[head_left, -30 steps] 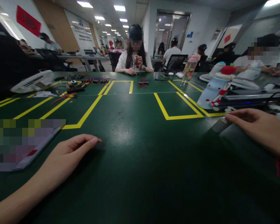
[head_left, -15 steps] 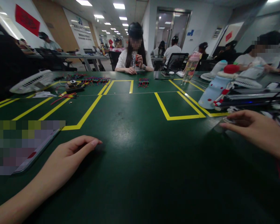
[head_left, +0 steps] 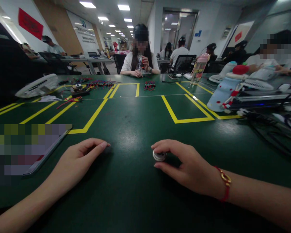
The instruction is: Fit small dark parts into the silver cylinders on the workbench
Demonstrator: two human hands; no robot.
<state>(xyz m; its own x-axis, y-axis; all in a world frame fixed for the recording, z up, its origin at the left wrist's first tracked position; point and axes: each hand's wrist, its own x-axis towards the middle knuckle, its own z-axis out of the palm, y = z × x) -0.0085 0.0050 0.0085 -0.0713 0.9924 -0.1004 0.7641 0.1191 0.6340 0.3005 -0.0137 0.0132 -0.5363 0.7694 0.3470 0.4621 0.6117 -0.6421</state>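
Note:
My right hand has its thumb and fingers around a small round silvery-white roll, low over the dark green tabletop near its middle. The roll looks ridged, like stacked rings; its exact kind is unclear, and the fingers cover its top. A red cord bracelet with a gold ring circles the right wrist. My left hand lies on the table to the left, thumb against the curled forefinger, with nothing visible in it. Beside its forearm is a flat, thin-edged object, mostly blurred out.
Yellow tape marks areas on the table. A blue bottle with a red top and dark cables are at right. A white fan and red-black wired parts lie at far left. Another person sits opposite.
My right hand has come from the right side, by the bottle and cables, to the table's middle with the small roll in its fingers. My left hand keeps its pose.

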